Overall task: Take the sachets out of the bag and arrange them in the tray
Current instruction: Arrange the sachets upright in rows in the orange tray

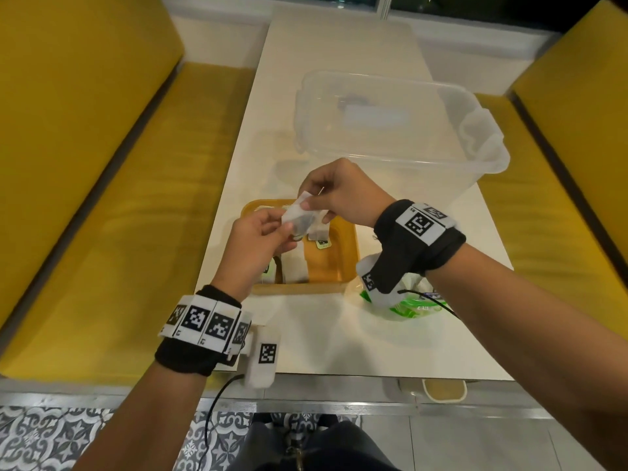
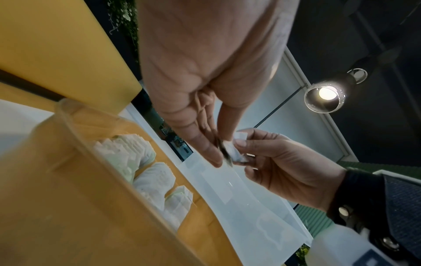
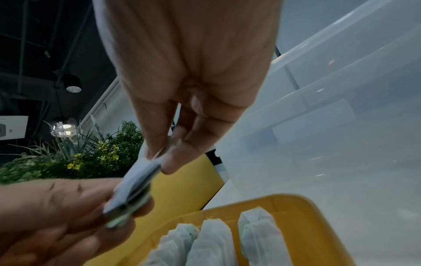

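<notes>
The left hand (image 1: 253, 241) and the right hand (image 1: 334, 193) both pinch a small stack of tea sachets (image 1: 300, 215), held in the air between them. Under the hands, the yellow tray (image 1: 345, 263) carries more sachets (image 3: 212, 241). The bag (image 1: 404, 302) lies below the right wrist on the worktop (image 1: 316, 338).

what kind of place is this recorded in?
Probably a cafe or restaurant booth: mustard-yellow cushioned bench seats flank a narrow white table, a glass globe pendant lamp hangs from a dark ceiling, and decorative greenery with yellow flowers stands nearby.
</notes>
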Demonstrator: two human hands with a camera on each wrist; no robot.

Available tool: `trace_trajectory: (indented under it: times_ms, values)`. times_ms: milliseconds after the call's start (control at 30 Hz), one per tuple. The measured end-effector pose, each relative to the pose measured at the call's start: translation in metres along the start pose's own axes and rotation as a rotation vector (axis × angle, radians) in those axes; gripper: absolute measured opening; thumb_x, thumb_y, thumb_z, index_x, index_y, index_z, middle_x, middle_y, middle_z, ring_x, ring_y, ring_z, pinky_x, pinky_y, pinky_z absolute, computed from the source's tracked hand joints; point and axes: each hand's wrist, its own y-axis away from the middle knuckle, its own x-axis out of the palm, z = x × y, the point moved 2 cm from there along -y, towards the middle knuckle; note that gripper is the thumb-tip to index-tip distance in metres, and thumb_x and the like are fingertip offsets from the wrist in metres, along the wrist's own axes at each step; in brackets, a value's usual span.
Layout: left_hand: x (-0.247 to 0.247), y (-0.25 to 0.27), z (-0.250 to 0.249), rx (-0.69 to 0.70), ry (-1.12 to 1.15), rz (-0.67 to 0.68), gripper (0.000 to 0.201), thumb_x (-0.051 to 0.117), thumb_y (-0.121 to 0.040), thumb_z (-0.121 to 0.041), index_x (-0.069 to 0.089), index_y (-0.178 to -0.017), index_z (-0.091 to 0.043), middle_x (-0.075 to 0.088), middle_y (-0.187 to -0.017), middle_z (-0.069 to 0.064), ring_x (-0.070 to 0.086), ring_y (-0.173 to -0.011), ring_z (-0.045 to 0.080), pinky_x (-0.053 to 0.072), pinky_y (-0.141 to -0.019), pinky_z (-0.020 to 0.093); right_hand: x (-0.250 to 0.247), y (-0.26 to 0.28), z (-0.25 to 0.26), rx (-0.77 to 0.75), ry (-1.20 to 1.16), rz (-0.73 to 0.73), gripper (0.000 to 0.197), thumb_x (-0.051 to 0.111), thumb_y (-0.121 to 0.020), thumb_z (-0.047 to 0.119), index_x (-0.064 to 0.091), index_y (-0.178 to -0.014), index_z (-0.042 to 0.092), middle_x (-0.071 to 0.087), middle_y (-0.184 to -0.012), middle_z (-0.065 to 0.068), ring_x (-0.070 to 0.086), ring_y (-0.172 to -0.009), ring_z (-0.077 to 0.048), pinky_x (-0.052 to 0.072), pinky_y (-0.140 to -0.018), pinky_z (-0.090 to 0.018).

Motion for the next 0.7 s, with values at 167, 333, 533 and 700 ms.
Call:
trace_trajectory:
  times_ms: [167,333,533,700]
  values:
    - [-0.003,-0.002,0.006,-0.017,-0.051,-0.037,0.024,0.058,-0.091,0.001,0.065,-0.105,-0.016,0.071,-0.102,0.007,0.07,-0.095,0.017,0.057,-0.077,0.022,-0.016,-0.003,-0.008,0.023,0.113,-0.047,0.01,0.069,-0.085,0.002,0.073,-0.094,0.001,0.067,-0.091,-0.021,0.066,-0.072,-0.025,0.055,-0.057,-0.018]
    - [-0.011,0.001,0.008,0.002,-0.109,-0.106,0.024,0.057,-0.092,0.001,0.068,-0.099,-0.018,0.072,-0.099,0.006,0.07,-0.093,0.015,0.056,-0.076,0.023,-0.011,-0.011,-0.019,-0.011,0.443,0.015,0.015,0.063,-0.085,0.0,0.074,-0.093,0.006,0.07,-0.089,-0.009,0.06,-0.075,-0.018,0.048,-0.067,-0.021]
    - [-0.023,0.01,0.005,0.027,-0.122,-0.163,0.025,0.053,-0.093,0.003,0.067,-0.09,-0.018,0.071,-0.089,0.004,0.067,-0.083,0.011,0.056,-0.07,0.019,0.015,-0.02,-0.042,0.078,0.659,0.127,0.02,0.058,-0.088,0.002,0.072,-0.101,0.008,0.067,-0.098,-0.011,0.062,-0.085,-0.026,0.055,-0.081,-0.033]
    - [-0.034,0.015,0.006,0.012,-0.109,-0.203,0.023,0.054,-0.094,0.001,0.067,-0.092,-0.017,0.071,-0.089,0.004,0.067,-0.084,0.011,0.055,-0.072,0.02,0.026,-0.027,-0.042,0.097,0.783,0.147,0.019,0.058,-0.085,0.004,0.071,-0.097,0.009,0.065,-0.096,-0.012,0.062,-0.082,-0.031,0.057,-0.078,-0.04]
